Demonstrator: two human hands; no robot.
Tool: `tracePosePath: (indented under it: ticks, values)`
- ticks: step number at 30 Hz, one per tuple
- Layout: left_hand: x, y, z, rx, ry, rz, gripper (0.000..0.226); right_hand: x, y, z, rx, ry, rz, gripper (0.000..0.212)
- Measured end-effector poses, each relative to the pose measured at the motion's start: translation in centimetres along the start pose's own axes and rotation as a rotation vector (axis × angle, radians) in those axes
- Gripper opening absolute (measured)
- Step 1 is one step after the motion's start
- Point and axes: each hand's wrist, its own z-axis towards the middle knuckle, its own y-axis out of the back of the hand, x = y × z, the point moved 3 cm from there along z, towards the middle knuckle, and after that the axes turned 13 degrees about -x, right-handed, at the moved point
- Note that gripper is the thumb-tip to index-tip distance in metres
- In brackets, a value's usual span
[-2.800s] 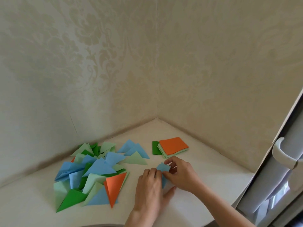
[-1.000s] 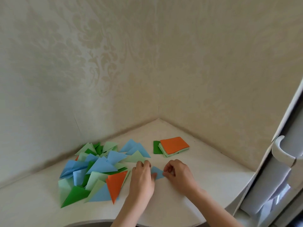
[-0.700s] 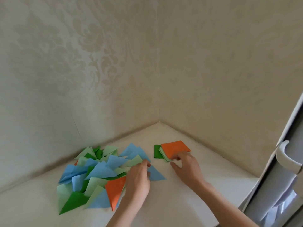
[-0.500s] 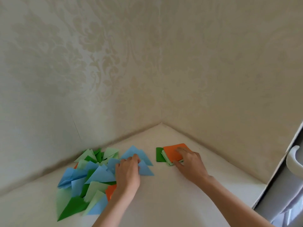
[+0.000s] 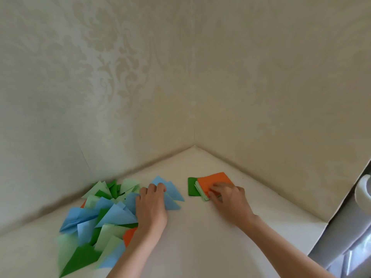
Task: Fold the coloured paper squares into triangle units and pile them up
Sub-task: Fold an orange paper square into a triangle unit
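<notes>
my left hand (image 5: pixel 151 205) lies flat, fingers loosely bent, on a blue triangle unit (image 5: pixel 171 203) at the pile of folded triangles (image 5: pixel 104 215) toward 8 o'clock; the unit's long edge runs from 11 to 5 o'clock. my right hand (image 5: pixel 228 199) presses curled fingertips on the orange top sheet (image 5: pixel 213 180) of the one stack of squares (image 5: pixel 197 188), toward 1 o'clock. a white corner tabletop (image 5: pixel 200 237) meets cream patterned wallpaper (image 5: pixel 140 77). the triangles overlap too much to count.

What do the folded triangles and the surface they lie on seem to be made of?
Folded triangles: thin matte coloured paper, judging by sharp creases and flat, shineless colour. Surface: smooth off-white top, probably painted or laminated board; its faint sheen leaves that open.
</notes>
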Motion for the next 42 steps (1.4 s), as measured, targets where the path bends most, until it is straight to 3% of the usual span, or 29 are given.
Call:
tracePosePath:
  ticks: [4,7,11,16,22,27,38,41,42]
  values:
    - [-0.9,0.4,-0.4,-0.036,-0.053,-0.071,0.045,0.1,-0.3,0.1,-0.077,-0.024,0.042,0.016]
    - [-1.9,1.2,-1.5,-0.077,-0.141,-0.265,0.043,0.3,0.4,-0.2,-0.258,0.003,0.133,0.008]
    - [-3.8,2.2,-4.1,-0.054,-0.211,-0.519,0.043,2.7,2.7,-2.3,-0.365,0.104,0.178,0.017]
    - [-4.8,1.9,-6.3,-0.009,-0.247,-0.658,0.052,4.4,2.9,-5.6,-0.214,0.172,0.232,0.011]
    - [-4.0,1.4,-7.6,0.011,-0.251,-0.647,0.029,4.7,2.6,-7.7,-0.136,0.149,0.246,0.008]
    - [-3.5,0.8,-7.6,0.055,-0.236,-0.595,0.004,4.4,2.2,-7.8,-0.027,-0.019,0.377,0.032]
    - [-3.3,1.3,-7.1,0.198,-0.131,-0.640,0.013,4.2,1.8,-7.3,0.062,-0.208,0.493,0.036]
    - [-3.3,1.9,-6.7,0.215,-0.127,-0.655,0.011,4.3,1.8,-7.0,0.081,-0.242,0.504,0.008]
    - [-3.4,2.0,-6.6,0.208,-0.121,-0.662,0.010,4.4,1.9,-6.9,0.079,-0.248,0.502,0.008]
